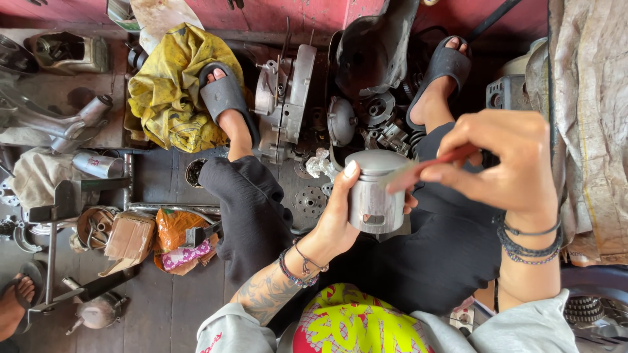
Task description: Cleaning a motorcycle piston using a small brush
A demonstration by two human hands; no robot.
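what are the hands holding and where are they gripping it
The left hand grips a grey metal piston around its side wall, thumb near the top rim. The right hand pinches a thin red-handled tool by its handle, tip at the piston's crown.

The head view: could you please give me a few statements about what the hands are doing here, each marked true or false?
1. The left hand grips a grey metal piston. True.
2. The right hand is empty. False: it pinches a thin red-handled tool, seemingly a brush, whose tip meets the piston's upper side.
3. The piston rests on the floor. False: it is held up above the person's dark-trousered lap.
4. A yellow cloth lies on the floor beside the person's sandalled foot. True.
5. Both wrists are bare. False: both wear bracelets.
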